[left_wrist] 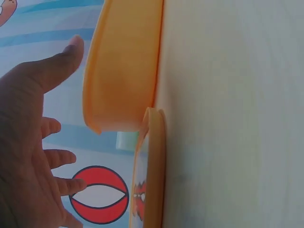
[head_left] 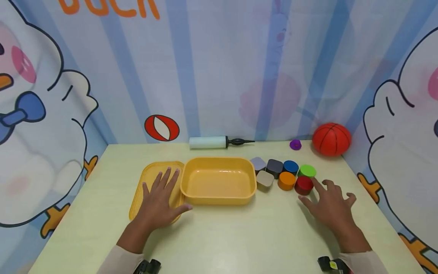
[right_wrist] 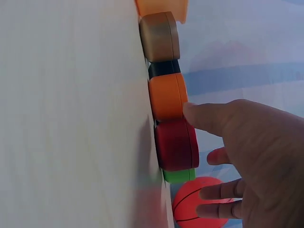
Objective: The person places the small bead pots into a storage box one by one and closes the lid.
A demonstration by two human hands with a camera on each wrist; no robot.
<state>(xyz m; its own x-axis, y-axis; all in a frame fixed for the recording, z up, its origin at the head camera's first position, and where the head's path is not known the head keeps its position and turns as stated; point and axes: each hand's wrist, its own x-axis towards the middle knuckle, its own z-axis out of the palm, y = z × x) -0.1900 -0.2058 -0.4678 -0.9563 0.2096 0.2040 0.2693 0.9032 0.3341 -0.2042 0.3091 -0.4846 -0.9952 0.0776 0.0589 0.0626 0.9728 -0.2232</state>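
Observation:
My left hand (head_left: 158,207) is spread flat above a shallow yellow lid (head_left: 148,179), thumb toward the yellow rectangular box (head_left: 219,199). In the left wrist view, the fingers appear apart from the lid (left_wrist: 156,175) and hold nothing. On the right, my right hand (head_left: 331,207) hovers with loosely bent fingers near a small red round box (head_left: 303,185) and a green one (head_left: 307,171). Its thumb overlaps the edge of the orange round box (right_wrist: 166,97) in the right wrist view. A blue round box (head_left: 291,167) stands behind the orange one.
Black (head_left: 275,167), lavender (head_left: 258,164) and beige (head_left: 265,179) squarish boxes stand right of the yellow box. Along the back edge lie a hand pump (head_left: 208,142), a small purple piece (head_left: 295,144) and a red basketball-patterned ball (head_left: 331,139). A printed curtain (head_left: 219,76) hangs behind the table.

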